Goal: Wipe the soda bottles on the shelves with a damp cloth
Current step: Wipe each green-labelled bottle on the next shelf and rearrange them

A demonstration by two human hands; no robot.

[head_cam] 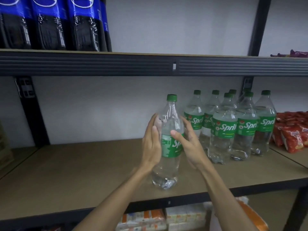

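Note:
A clear Sprite bottle [170,114] with a green cap and green label stands upright on the brown middle shelf [83,172], near its front edge. My left hand [151,144] lies flat against the bottle's left side, fingers straight and pointing up. My right hand [190,144] is at the bottle's right side with its thumb across the label and its fingers straight behind the bottle. Several more Sprite bottles [233,127] stand in a cluster just to the right. No cloth is in view.
Dark cola bottles with blue labels [50,27] stand on the upper shelf, above its black beam [116,64]. Red snack bags [293,134] lie at the far right. Boxed goods [158,219] sit on the shelf below. Black uprights frame the bay.

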